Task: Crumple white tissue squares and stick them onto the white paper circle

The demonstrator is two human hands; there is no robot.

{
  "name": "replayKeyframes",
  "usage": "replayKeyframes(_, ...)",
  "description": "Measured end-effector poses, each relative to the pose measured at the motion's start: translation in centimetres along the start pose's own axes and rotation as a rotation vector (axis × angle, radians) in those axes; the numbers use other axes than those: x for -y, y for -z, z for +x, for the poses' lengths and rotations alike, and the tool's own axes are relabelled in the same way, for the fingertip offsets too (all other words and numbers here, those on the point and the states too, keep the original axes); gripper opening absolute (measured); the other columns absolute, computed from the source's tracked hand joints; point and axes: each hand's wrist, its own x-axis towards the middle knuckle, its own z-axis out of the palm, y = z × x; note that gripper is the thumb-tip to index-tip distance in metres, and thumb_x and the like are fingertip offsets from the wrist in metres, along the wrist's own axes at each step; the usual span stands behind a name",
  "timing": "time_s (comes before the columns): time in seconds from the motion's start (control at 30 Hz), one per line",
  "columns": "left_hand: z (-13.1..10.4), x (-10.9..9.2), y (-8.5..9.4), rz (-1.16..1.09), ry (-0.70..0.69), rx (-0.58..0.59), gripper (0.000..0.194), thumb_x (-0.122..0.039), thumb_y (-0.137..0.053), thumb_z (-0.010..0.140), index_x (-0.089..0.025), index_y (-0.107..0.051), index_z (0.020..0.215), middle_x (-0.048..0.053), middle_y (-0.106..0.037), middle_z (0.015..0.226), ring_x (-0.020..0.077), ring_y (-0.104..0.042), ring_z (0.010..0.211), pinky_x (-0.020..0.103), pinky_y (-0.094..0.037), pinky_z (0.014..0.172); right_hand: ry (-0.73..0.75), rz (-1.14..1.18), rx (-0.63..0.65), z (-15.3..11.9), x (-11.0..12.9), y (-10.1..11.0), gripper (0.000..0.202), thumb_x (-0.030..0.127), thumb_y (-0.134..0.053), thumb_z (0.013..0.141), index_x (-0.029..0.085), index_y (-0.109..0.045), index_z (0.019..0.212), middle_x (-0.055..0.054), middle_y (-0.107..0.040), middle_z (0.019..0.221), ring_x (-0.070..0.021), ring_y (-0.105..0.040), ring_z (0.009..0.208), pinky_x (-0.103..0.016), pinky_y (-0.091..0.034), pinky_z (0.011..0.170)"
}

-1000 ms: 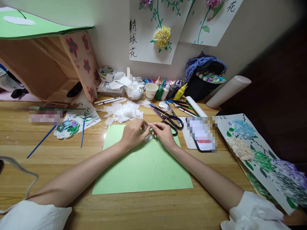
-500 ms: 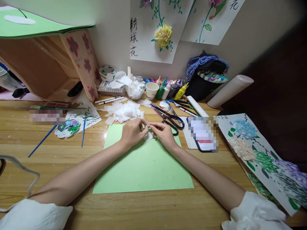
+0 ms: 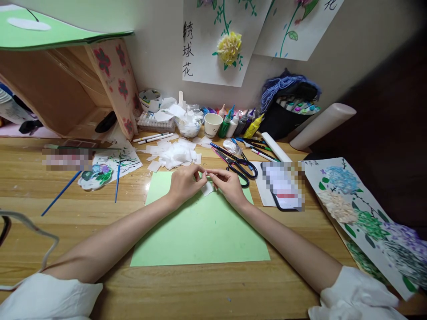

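Note:
Over the top part of a green paper sheet (image 3: 200, 235), my left hand (image 3: 186, 184) and my right hand (image 3: 229, 186) meet fingertip to fingertip. Both are closed in a pinch on a tiny bit of white paper, mostly covered by the fingers. Just below them shows a small white paper square (image 3: 207, 189); whether it lies on the sheet or hangs from the fingers I cannot tell. Behind the hands is a heap of cut white paper pieces (image 3: 176, 153). Black-handled scissors (image 3: 238, 168) lie right of my right hand, apart from it.
A paper cup (image 3: 212, 125), a clear bowl (image 3: 189, 126) and paint bottles (image 3: 231, 126) stand along the wall. At right are a phone (image 3: 283, 186) and a flower picture (image 3: 363, 218). Brushes (image 3: 62, 193), a paint palette (image 3: 95, 178) and a cardboard box (image 3: 116, 89) are at left.
The view has shifted slightly. Both hands stay together in nearly the same place, still pinching, with only small finger movement.

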Motion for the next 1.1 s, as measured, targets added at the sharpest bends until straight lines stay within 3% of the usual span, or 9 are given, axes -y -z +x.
replayKeyframes(0.3, -0.01, -0.27, 0.06, 0.016, -0.036, -0.006, 0.013, -0.031, -0.060, 0.074, -0.021, -0.068, 0.078, -0.003, -0.060, 0.055, 0.0101, -0.052, 0.053, 0.022, -0.036, 0.054, -0.020, 0.023, -0.019, 0.10, -0.11, 0.13, 0.029, 0.032, -0.060, 0.074, 0.013, -0.071, 0.094, -0.003, -0.064, 0.065, -0.0089, -0.048, 0.051, -0.023, -0.037, 0.047)
replayKeyframes(0.57, -0.27, 0.26, -0.31, 0.133, -0.168, -0.080, 0.014, -0.029, -0.057, 0.076, -0.021, -0.067, 0.070, -0.001, -0.062, 0.055, 0.0115, -0.055, 0.054, 0.024, -0.035, 0.055, -0.023, 0.016, -0.027, 0.09, -0.15, 0.00, 0.029, 0.034, -0.062, 0.072, 0.013, -0.070, 0.090, -0.003, -0.063, 0.063, -0.0087, -0.047, 0.048, -0.022, -0.037, 0.045)
replayKeyframes(0.8, -0.17, 0.35, -0.52, 0.134, -0.140, -0.078, 0.013, -0.027, -0.058, 0.073, -0.019, -0.064, 0.064, -0.002, -0.061, 0.053, 0.0107, -0.052, 0.052, 0.023, -0.034, 0.052, -0.024, 0.033, -0.036, 0.15, -0.53, -0.14, 0.030, 0.037, -0.066, 0.069, 0.014, -0.067, 0.089, -0.005, -0.065, 0.073, -0.0089, -0.048, 0.050, -0.023, -0.039, 0.045)
replayKeyframes(0.97, -0.12, 0.07, -0.20, 0.054, -0.117, -0.086, 0.010, -0.025, -0.059, 0.072, -0.018, -0.062, 0.067, -0.003, -0.058, 0.052, 0.0090, -0.049, 0.050, 0.022, -0.034, 0.052, -0.020, 0.054, -0.055, 0.16, -0.61, -0.17, 0.029, 0.039, -0.067, 0.067, 0.015, -0.064, 0.082, -0.004, -0.063, 0.074, -0.0090, -0.048, 0.052, -0.023, -0.040, 0.048)
replayKeyframes(1.1, 0.12, 0.01, 0.17, -0.242, -0.066, -0.003, 0.009, -0.026, -0.056, 0.075, -0.017, -0.058, 0.073, -0.004, -0.054, 0.054, 0.0072, -0.045, 0.049, 0.020, -0.035, 0.051, -0.011, 0.035, -0.066, 0.39, -0.67, 0.12, 0.033, 0.042, -0.060, 0.074, 0.015, -0.062, 0.094, -0.004, -0.062, 0.082, -0.0093, -0.049, 0.057, -0.023, -0.042, 0.053)
